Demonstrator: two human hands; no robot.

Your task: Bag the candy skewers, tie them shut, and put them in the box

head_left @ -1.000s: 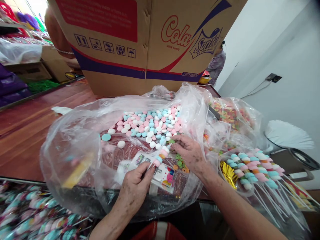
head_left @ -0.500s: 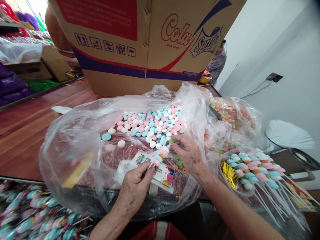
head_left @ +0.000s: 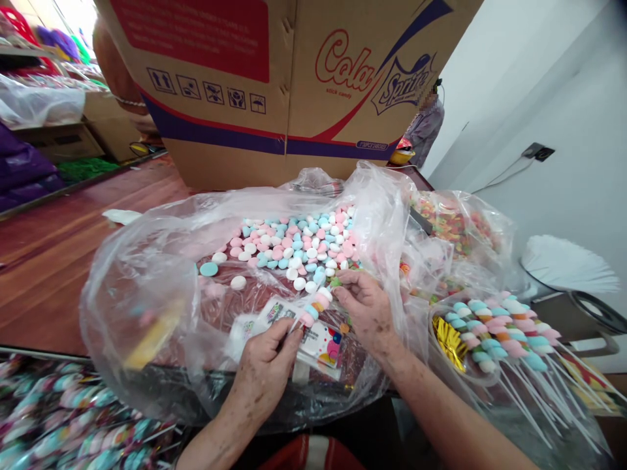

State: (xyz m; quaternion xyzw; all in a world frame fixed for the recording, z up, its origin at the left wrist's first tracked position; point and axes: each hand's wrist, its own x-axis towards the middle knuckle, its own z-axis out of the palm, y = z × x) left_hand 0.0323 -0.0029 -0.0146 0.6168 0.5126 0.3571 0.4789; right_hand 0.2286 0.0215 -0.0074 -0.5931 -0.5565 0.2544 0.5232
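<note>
Two hands: left hand (head_left: 262, 375) pinches the stick of a half-filled candy skewer (head_left: 313, 307); right hand (head_left: 367, 310) pinches a small green candy at its tip.
Skewer: inside the clear bag (head_left: 147, 274) on the surface, over a printed card (head_left: 321, 343).
Done: finished skewers (head_left: 494, 329) piled at right.
Left: many loose candies (head_left: 294, 245) remain.
Writing: carton (head_left: 294, 85) reads "Cola", "Sprite", "stick candy".

The reddish-brown wooden table (head_left: 59, 261) carries, beyond the hands' grip, a large printed cardboard box (head_left: 274, 85); a crumpled clear plastic bag (head_left: 147, 274) lies under it.
</note>
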